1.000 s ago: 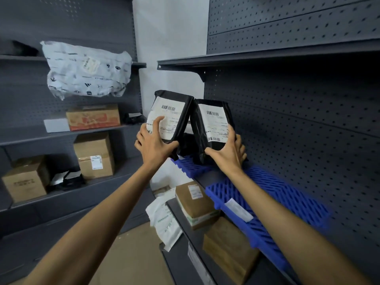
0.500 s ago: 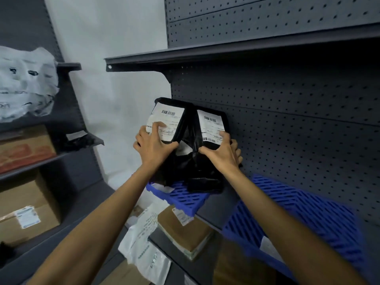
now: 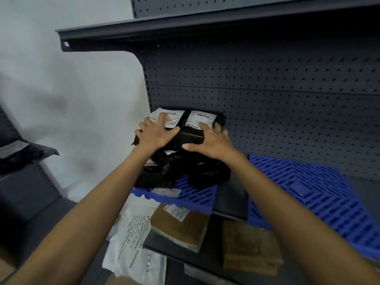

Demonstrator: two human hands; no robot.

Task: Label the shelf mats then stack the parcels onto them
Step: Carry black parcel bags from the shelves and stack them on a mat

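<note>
Two black parcels with white barcode labels lie side by side on top of a heap of black parcels on the left blue shelf mat. My left hand lies over the left parcel, fingers across its label and thumb at its front edge. My right hand covers the right parcel the same way. A white label sticks to the front edge of the left mat. The right blue mat has nothing on it.
A dark shelf overhangs closely above, with a pegboard wall behind. On the shelf below sit a brown box, another brown parcel and a white printed bag. A second rack stands at the left.
Both hands have lowered the two black parcels from upright in the air to lying on the black heap on the left mat. My view has swung right and closer.
</note>
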